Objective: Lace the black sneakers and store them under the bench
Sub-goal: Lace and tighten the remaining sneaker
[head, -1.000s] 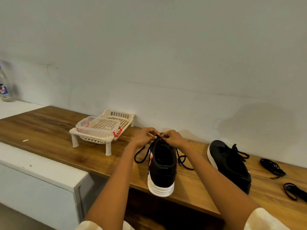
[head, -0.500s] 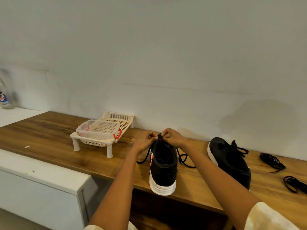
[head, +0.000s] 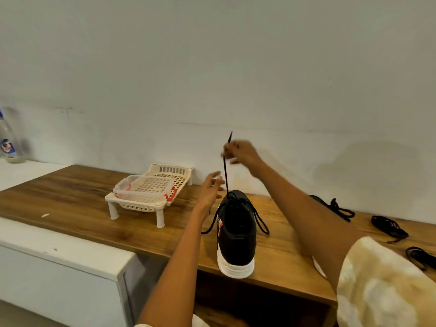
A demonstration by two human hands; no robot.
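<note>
1. The right hand (head: 240, 152) is raised above the bench, fingers pinched around a black lace (head: 226, 171) near its tip; the stiff tip sticks up past the fingers.
2. The lace runs taut and nearly straight down from that pinch to the front eyelets of the sneaker (head: 236, 232).
3. The left hand (head: 210, 190) hovers just left of the taut lace, beside the shoe's toe end, fingers loosely spread and slightly blurred. It grips nothing; whether it brushes the shoe cannot be told.
4. The sneaker stands upright on the bench (head: 70, 201), its white heel at the near edge, toe towards the wall. Slack lace loops hang down both its sides onto the wood.
5. A second sneaker (head: 330, 204) sits further right on the bench, mostly hidden behind the right forearm; its tangled lace shows past the arm.
6. Two loose lace bundles lie at the far right of the bench: one (head: 389, 226) near the wall, another (head: 422, 257) closer to the front edge.
7. A cream plastic rack (head: 151, 197) on short legs stands left of the hands, well apart from the shoe, with a clear tub (head: 141, 188) resting in it.
8. A white cabinet (head: 59, 253) adjoins the bench on the left, and a bottle (head: 9, 142) stands at the far left against the wall.
</note>
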